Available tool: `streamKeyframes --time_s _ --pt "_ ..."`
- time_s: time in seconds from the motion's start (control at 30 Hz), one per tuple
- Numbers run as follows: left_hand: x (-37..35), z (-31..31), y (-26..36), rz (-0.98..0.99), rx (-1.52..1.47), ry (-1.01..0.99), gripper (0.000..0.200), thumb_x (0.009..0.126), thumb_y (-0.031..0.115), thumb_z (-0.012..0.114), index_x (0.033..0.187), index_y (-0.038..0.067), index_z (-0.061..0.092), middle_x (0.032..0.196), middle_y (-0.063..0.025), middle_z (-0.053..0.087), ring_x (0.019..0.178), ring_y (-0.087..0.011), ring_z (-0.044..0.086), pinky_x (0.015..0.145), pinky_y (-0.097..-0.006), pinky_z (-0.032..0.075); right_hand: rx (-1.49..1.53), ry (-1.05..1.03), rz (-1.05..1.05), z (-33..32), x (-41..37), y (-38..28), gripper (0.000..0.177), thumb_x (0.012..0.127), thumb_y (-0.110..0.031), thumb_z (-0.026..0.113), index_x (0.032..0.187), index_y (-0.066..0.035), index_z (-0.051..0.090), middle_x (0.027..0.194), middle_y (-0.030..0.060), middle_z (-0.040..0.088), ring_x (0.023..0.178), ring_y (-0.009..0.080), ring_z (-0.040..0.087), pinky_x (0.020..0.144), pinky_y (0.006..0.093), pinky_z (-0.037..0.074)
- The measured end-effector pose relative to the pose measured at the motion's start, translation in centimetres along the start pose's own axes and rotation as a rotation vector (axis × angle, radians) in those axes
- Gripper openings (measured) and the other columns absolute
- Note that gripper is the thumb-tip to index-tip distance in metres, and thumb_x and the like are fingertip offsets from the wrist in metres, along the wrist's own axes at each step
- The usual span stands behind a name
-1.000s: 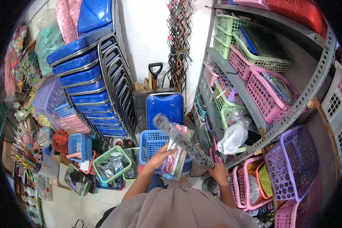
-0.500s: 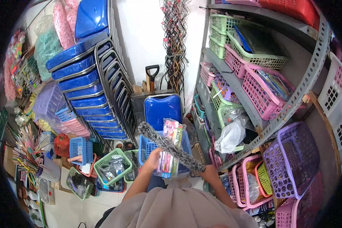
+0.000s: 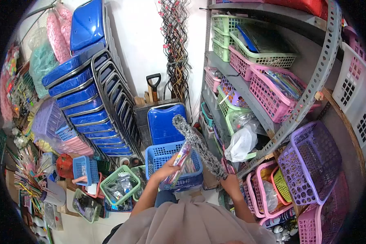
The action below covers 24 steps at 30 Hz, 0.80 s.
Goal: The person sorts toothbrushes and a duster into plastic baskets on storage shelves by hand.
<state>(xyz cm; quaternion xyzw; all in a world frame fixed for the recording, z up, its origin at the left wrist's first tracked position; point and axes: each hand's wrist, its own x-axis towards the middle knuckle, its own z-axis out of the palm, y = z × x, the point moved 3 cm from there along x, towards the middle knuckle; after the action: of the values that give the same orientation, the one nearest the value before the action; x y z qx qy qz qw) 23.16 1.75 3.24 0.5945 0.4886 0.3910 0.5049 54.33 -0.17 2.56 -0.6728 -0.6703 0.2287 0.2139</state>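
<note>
My left hand (image 3: 165, 170) is closed around a clear plastic pack (image 3: 180, 166) of slim pink, purple and other coloured sticks, held tilted over a blue basket (image 3: 153, 153). Inside that basket, more small packed items show in part behind the pack. My right hand (image 3: 230, 185) grips the lower end of a fluffy grey duster (image 3: 202, 149). The duster slants up and to the left, its tip overlapping the front of a blue chair (image 3: 167, 124), and its shaft passes close to the pack and the basket's right side.
Stacked blue chairs (image 3: 85, 110) stand at the left. Grey metal shelving (image 3: 256, 85) with pink and green baskets lines the right. A green basket (image 3: 120, 185) of packets sits on the floor at lower left, near a bucket of sticks (image 3: 55, 192). Purple baskets (image 3: 309, 166) lean at the right.
The duster has swung steeper, with its tip moving right and up, away from across the pack. My left hand has turned the pack more edge-on and tilted. The view has shifted slightly.
</note>
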Motion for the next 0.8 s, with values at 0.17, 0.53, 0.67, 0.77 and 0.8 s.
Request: streamKeyframes --time_s 0.17,0.53,0.67,0.77,0.8 --pt "-1.0 0.2 1.6 -0.165 -0.384 -0.039 0.064 0.076 0.007 0.054 0.137 0.002 0.032 0.121 -0.0136 0.052 0.107 -0.0217 0.053 0.094 -0.0311 0.04 -0.127 -0.138 -0.148 0.6 -0.8 0.5 0.031 0.067 -0.028 0.067 0.082 0.0 0.066 0.077 0.0249 0.062 0.077 0.0403 0.061 0.071 0.0454 0.049" --pt "-0.4 -1.7 0.2 -0.124 -1.34 0.157 0.059 0.087 0.046 0.04 0.117 -0.004 0.053 0.108 -0.0209 0.061 0.094 -0.0322 0.061 0.087 -0.0416 0.047 -0.05 -0.205 -0.176 0.7 -1.0 -1.5 0.032 0.069 -0.029 0.067 0.082 0.0 0.066 0.078 0.0241 0.062 0.077 0.0393 0.061 0.069 0.0449 0.049" --pt "-0.5 -0.7 1.7 -0.124 -1.456 0.057 0.061 0.089 0.048 0.039 0.121 -0.004 0.05 0.114 -0.0207 0.059 0.097 -0.0323 0.061 0.086 -0.0424 0.048 0.044 -0.194 -0.129 0.9 -1.6 -2.6 0.032 0.07 -0.031 0.069 0.082 -0.002 0.067 0.079 0.024 0.062 0.077 0.0401 0.061 0.068 0.0452 0.049" --pt "-0.7 0.2 3.9 -0.047 -1.478 0.118 0.056 0.091 0.045 0.038 0.119 -0.001 0.052 0.112 -0.0195 0.06 0.097 -0.0336 0.06 0.088 -0.0443 0.048 -0.133 -0.254 -0.274 0.8 -1.9 -2.9 0.033 0.07 -0.032 0.069 0.082 -0.001 0.067 0.079 0.0246 0.062 0.077 0.0403 0.061 0.068 0.0449 0.049" --pt "-0.5 -0.4 2.7 -0.079 -1.467 0.083 0.056 0.091 0.045 0.038 0.118 -0.001 0.052 0.111 -0.0193 0.06 0.096 -0.0341 0.06 0.088 -0.0442 0.047 -0.137 -0.256 -0.276 1.1 -1.7 -2.5 0.033 0.07 -0.032 0.069 0.082 -0.001 0.067 0.079 0.0246 0.062 0.077 0.0403 0.061 0.068 0.0449 0.049"
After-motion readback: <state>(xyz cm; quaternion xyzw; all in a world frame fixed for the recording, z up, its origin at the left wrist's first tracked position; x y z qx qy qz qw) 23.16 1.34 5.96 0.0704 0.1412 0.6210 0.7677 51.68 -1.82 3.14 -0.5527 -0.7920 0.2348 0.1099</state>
